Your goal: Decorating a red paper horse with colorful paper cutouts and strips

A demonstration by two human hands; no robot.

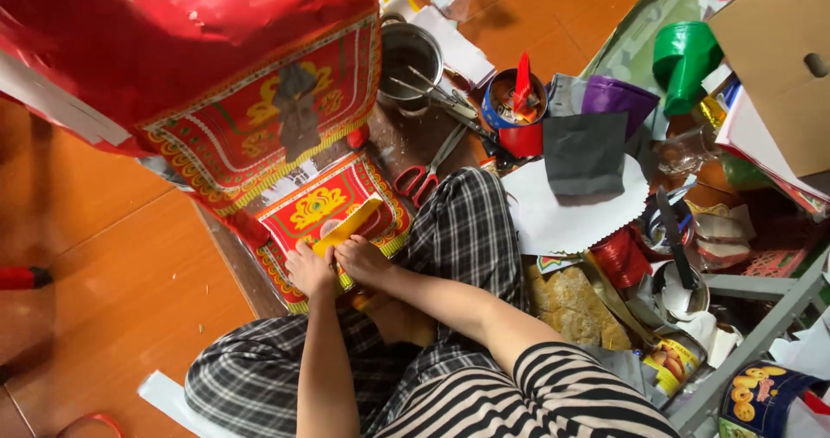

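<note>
Just below the middle of the frame, a yellow strip (pixel 350 224) lies slanted across the red and gold patterned panel (pixel 324 209). Both hands pinch its lower end, the left hand (pixel 309 269) beside the right hand (pixel 361 260), seemingly pressing it flat against the panel. Red-handled scissors (pixel 421 177) lie up right on the floor, within reach of the checked-trousered knee (pixel 467 222).

One view only, head-worn cam, aimed steeply down from above at close range. Left hand (pixel 309 269) & right hand (pixel 361 259) are framed just below centre; lap nearer, floor beyond.
</note>
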